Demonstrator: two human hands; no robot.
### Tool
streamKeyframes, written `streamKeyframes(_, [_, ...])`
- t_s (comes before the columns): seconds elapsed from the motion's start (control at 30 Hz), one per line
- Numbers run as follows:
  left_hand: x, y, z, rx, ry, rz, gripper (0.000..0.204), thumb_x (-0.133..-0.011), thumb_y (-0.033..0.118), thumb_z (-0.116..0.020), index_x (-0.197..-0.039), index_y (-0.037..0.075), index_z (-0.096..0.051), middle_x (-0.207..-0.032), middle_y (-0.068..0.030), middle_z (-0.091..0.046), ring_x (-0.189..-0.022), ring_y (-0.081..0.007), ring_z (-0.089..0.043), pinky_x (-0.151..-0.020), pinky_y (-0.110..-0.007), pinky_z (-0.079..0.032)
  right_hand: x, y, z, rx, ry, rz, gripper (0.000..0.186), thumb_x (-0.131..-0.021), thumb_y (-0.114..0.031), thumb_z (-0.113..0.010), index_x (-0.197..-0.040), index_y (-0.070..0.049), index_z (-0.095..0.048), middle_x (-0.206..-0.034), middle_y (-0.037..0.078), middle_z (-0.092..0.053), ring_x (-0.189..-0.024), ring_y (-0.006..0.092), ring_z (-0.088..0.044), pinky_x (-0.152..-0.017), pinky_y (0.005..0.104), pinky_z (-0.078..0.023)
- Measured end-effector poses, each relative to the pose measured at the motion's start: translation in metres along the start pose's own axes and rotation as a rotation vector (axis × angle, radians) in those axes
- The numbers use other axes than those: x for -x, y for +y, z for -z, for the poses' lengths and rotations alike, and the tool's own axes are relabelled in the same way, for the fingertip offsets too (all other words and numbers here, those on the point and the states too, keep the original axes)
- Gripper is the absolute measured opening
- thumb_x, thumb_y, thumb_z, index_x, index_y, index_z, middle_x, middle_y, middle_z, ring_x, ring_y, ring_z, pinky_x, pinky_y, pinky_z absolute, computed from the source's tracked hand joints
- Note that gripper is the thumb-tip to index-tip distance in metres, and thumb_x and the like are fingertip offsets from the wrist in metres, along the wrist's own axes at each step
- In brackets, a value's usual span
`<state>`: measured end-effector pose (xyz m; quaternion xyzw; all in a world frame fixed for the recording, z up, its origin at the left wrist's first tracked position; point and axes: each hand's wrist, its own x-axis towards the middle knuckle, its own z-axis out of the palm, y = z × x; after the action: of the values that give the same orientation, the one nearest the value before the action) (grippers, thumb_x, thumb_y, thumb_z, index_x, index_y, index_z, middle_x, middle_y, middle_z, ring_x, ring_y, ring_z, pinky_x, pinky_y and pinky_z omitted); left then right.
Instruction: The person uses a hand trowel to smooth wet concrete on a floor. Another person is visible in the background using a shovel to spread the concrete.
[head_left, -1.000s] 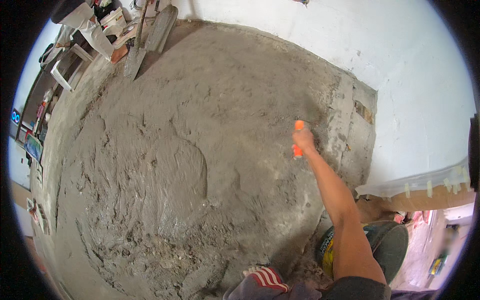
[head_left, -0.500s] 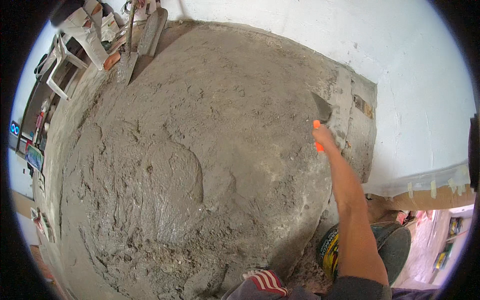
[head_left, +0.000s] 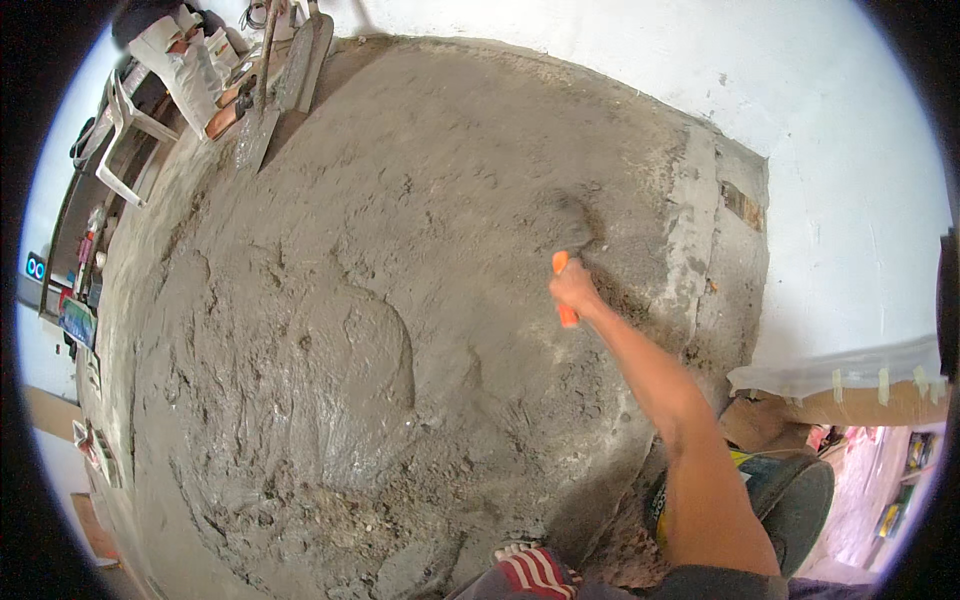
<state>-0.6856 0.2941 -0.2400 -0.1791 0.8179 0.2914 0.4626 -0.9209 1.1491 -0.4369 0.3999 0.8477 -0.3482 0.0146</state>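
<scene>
My right hand (head_left: 573, 285) is closed around the orange handle of a trowel. The dark, blurred trowel blade (head_left: 568, 217) rests on or just over wet grey cement (head_left: 320, 350), spread rough and lumpy across the floor, smoother toward the back. At the lower edge, toes (head_left: 515, 550) and striped grey-and-red cloth (head_left: 535, 572) show; my left hand is out of view. A dark bucket (head_left: 805, 505) sits beside my right forearm, partly hidden by it.
At the back left are two long-handled metal tools (head_left: 258, 135), a white plastic chair (head_left: 128, 140), sacks (head_left: 180, 75) and cluttered shelving (head_left: 85, 250). A white wall (head_left: 850, 230) bounds the back and right, above a drier concrete strip (head_left: 735, 280) and taped cardboard (head_left: 840, 405).
The trowel in my right hand went right and farther away half a second ago, then came back left and a little nearer. The blade now lies farther left.
</scene>
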Motion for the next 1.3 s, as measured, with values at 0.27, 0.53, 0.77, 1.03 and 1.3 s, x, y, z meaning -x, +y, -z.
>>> streamKeyframes(0.27, [0.005,0.067,-0.017,0.069,0.098,-0.025,0.049,-0.082,0.03,-0.064,-0.122,0.005,-0.051,-0.1,-0.0099,-0.062,-0.087,-0.0188,-0.059,-0.072,-0.034,-0.048,-0.051,0.058,0.081,-0.051,0.129,-0.205,0.025,-0.073,-0.016,-0.054,-0.085,0.006,-0.06,-0.076,0.023,-0.063,-0.067,0.0302,-0.065,-0.065,0.0391,-0.051])
streamKeyframes(0.53, [0.014,0.078,-0.013,0.011,0.123,0.076,0.051,-0.083,0.034,-0.062,-0.125,0.006,-0.049,-0.106,-0.0139,-0.061,-0.094,-0.0213,-0.059,-0.077,-0.035,-0.048,0.08,-0.037,0.016,0.03,-0.459,0.174,0.029,-0.075,-0.016,-0.054,-0.094,0.006,-0.055,-0.069,0.02,-0.062,-0.065,0.0287,-0.065,-0.059,0.04,-0.051])
streamKeyframes(0.77, [-0.009,0.119,-0.012,-0.027,0.092,-0.023,0.049,-0.085,0.032,-0.061,-0.126,0.008,-0.048,-0.111,-0.0143,-0.058,-0.093,-0.0238,-0.059,-0.081,-0.036,-0.048,-0.01,0.043,0.052,-0.081,0.08,-0.167,0.025,-0.072,-0.016,-0.059,-0.089,0.002,-0.058,-0.071,0.016,-0.063,-0.063,0.0265,-0.063,-0.059,0.0384,-0.049])
streamKeyframes(1.03, [0.005,0.106,-0.015,-0.024,0.114,-0.059,0.045,-0.086,0.03,-0.06,-0.123,0.008,-0.05,-0.111,-0.0161,-0.059,-0.094,-0.0251,-0.06,-0.079,-0.039,-0.048,0.134,-0.051,-0.012,-0.022,-0.643,0.136,0.034,-0.071,-0.013,-0.053,-0.1,0.005,-0.054,-0.077,0.021,-0.063,-0.066,0.0303,-0.064,-0.059,0.041,-0.051])
streamKeyframes(1.3, [0.008,0.133,-0.016,-0.323,0.128,-0.158,0.038,-0.086,0.027,-0.058,-0.119,0.008,-0.054,-0.099,-0.0163,-0.065,-0.088,-0.027,-0.064,-0.075,-0.038,-0.049,0.062,0.034,-0.007,0.007,0.291,-0.039,0.029,-0.073,-0.011,-0.056,-0.097,0.005,-0.055,-0.081,0.021,-0.063,-0.068,0.0337,-0.064,-0.06,0.0406,-0.051])
